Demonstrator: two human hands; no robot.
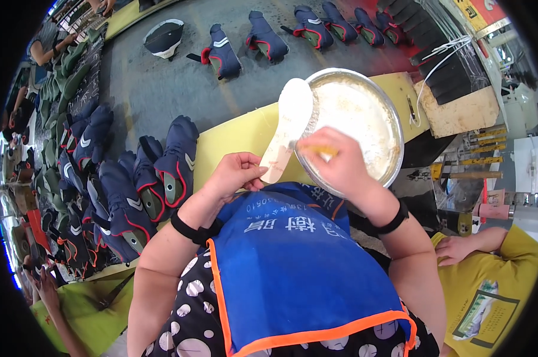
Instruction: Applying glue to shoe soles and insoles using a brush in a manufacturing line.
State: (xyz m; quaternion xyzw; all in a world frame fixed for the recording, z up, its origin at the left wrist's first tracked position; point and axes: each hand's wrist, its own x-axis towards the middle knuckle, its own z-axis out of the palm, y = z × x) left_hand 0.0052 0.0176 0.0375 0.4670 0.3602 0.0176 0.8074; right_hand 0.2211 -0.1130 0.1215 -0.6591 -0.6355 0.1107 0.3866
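Note:
My left hand [240, 174] pinches the narrow lower end of a pale insole [281, 134] between thumb and fingers. The insole is held up at a slant, and its broad upper end looks wet and white. My right hand [338, 159] is closed round the yellow handle of a brush [319, 150], whose tip meets the insole's right edge. Motion blurs this hand a little. Beneath it and to the right stands a round metal basin [398, 128] with white paste [357, 122] in it. The insole's upper end overlaps the basin's left rim.
Dark blue shoes with red linings [123, 196] crowd the left side. More shoe uppers [220, 55] line the grey conveyor belt [162, 89], beside a black-and-white cap-like piece [163, 38]. A yellow board [221, 140] edges the belt. A person in yellow [489, 291] sits close on my right.

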